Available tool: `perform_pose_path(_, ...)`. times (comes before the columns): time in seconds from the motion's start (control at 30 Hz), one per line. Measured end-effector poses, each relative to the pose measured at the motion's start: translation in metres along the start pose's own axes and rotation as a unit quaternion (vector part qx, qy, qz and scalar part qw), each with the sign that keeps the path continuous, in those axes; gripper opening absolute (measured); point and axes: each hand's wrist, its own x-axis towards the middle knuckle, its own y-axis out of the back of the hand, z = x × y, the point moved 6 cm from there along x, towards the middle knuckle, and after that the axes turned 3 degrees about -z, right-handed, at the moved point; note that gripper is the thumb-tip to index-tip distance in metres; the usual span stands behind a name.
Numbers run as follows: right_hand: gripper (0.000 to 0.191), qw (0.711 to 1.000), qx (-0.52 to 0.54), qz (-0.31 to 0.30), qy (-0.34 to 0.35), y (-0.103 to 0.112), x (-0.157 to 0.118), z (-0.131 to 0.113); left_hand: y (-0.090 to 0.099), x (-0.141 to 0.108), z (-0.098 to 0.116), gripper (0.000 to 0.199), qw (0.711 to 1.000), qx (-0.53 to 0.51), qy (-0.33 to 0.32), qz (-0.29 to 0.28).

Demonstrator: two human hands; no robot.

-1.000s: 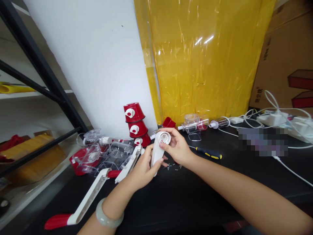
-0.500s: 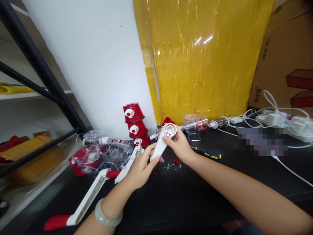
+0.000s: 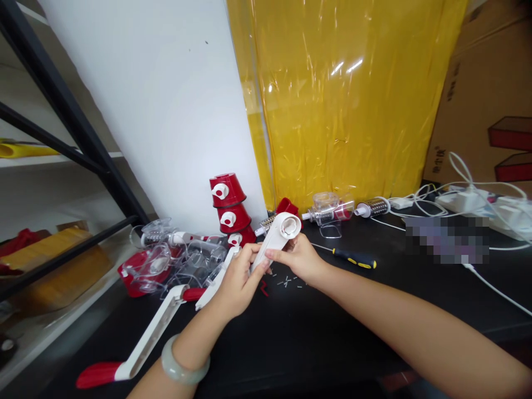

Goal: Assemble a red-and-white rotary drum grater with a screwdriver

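Note:
A white plastic part (image 3: 275,234) with a round, hollow end is held up over the black table. My left hand (image 3: 240,281) is closed on its lower shaft. My right hand (image 3: 300,259) grips it just below the round end, thumb on the near face and the other fingers partly hidden behind. Beneath the hands lie several small metal pins (image 3: 286,281) and a red clip (image 3: 264,288). To the left, a white crank arm with a red handle (image 3: 97,376) rests on the table, beside another white arm (image 3: 216,285).
Stacked red housings (image 3: 231,205) stand behind my left hand, with clear plastic parts (image 3: 195,266) left of them. A screwdriver (image 3: 354,259) lies right of my right hand. Metal drums (image 3: 376,207) sit along the back; white cables (image 3: 469,183) spread at the right.
My right hand has shifted slightly down from the round end of the white part. That part is turned a little, and the red piece behind it shows more.

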Motion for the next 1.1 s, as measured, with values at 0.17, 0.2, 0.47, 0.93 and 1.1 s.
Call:
perform_pose_path(0.17, 0.037, 0.999, 0.001, 0.044, 0.015, 0.007, 0.003, -0.005, 0.001, -0.001, -0.003, 0.021, 0.999, 0.026, 0.009, 0.019)
perform_pose_path(0.2, 0.039, 0.998, -0.001, 0.058, 0.021, 0.009, 0.004, -0.006, 0.001, -0.001, -0.004, 0.021, 0.999, 0.031, 0.011, 0.022)
perform_pose_path(0.47, 0.036, 0.996, -0.031, 0.067, 0.041, 0.011, 0.003, -0.014, 0.000, -0.002, -0.007, 0.024, 0.999, 0.020, 0.014, 0.024)
perform_pose_path(0.93, 0.033, 0.993, -0.010, 0.055, 0.100, 0.007, 0.000, -0.022, -0.003, -0.001, -0.020, 0.026, 0.999, 0.048, 0.001, 0.019)
perform_pose_path(1.1, 0.033, 0.996, 0.017, 0.053, 0.069, 0.005, -0.001, -0.021, -0.005, -0.002, -0.019, 0.025, 0.999, 0.047, 0.005, 0.015)
